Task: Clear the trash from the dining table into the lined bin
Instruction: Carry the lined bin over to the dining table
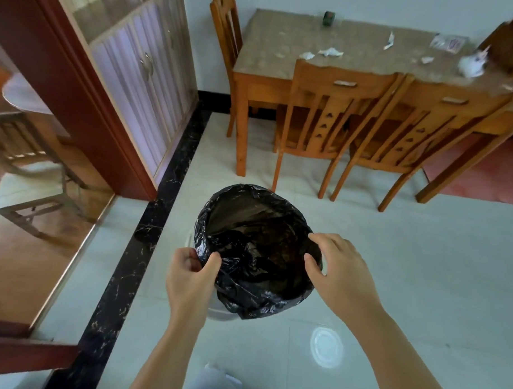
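From the head camera, the person stands over the bin, only a pale sliver of it showing under the black liner. The left hand pinches the liner's near-left edge between thumb and fingers. The right hand curls over the right edge, fingers bent on the plastic; I cannot tell whether it truly grips or just rests there.

The liner looks slack and bunched on the near side, so I reckon the job now is seating it. To do it well: pull the edge outward and down over the rim evenly, both hands opposite each other, without tearing the thin film, and leave the mouth wide.

The trash waits far off, well apart from the bin: crumpled tissues and paper scraps lie on the dining table, behind the two chairs. A pale round lid lies on the floor, near right.
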`<control>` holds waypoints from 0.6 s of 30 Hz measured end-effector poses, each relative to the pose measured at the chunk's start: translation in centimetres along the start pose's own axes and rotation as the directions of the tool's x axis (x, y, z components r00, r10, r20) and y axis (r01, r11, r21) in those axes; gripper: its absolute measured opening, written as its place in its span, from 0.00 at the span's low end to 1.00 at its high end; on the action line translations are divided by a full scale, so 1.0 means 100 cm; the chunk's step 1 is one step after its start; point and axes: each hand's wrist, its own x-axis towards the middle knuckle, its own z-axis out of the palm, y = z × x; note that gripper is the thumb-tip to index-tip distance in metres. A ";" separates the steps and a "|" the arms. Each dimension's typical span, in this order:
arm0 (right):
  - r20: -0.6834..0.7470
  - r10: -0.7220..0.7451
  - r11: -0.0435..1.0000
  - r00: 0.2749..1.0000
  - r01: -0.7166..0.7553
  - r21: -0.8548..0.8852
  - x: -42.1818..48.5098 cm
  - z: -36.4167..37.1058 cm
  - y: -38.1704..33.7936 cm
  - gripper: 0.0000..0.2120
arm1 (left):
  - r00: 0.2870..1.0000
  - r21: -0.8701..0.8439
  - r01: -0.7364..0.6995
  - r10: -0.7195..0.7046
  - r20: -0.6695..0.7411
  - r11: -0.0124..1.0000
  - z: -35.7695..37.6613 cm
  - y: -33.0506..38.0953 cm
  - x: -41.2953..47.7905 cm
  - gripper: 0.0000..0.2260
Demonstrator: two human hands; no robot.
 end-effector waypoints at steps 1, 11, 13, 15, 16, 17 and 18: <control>-0.012 -0.006 1.000 1.000 0.006 -0.009 0.009 -0.001 -0.006 0.16 | 1.000 0.004 -0.011 0.011 -0.003 1.000 -0.004 0.004 0.009 0.09; -0.055 0.013 1.000 0.998 -0.012 0.015 0.109 0.012 -0.060 0.17 | 0.999 -0.065 -0.043 0.043 0.000 0.997 -0.009 0.064 0.121 0.10; -0.072 0.010 1.000 0.997 -0.009 0.021 0.135 0.014 -0.062 0.17 | 0.998 -0.073 -0.058 0.056 -0.027 0.996 -0.001 0.073 0.142 0.11; -0.083 0.021 0.999 0.996 -0.019 0.026 0.162 0.014 -0.058 0.17 | 0.996 -0.068 -0.073 0.070 -0.056 0.995 0.013 0.081 0.160 0.10; -0.092 0.033 0.999 0.995 -0.031 0.032 0.177 0.014 -0.053 0.17 | 0.995 -0.065 -0.080 0.075 -0.070 0.995 0.024 0.085 0.170 0.10; -0.103 0.051 0.998 0.993 -0.047 0.040 0.194 0.013 -0.047 0.16 | 0.994 -0.062 -0.082 0.077 -0.084 0.995 0.037 0.089 0.180 0.10; -0.109 0.071 0.997 0.991 -0.066 0.050 0.212 0.012 -0.041 0.16 | 0.993 -0.061 -0.079 0.072 -0.098 0.995 0.050 0.094 0.190 0.10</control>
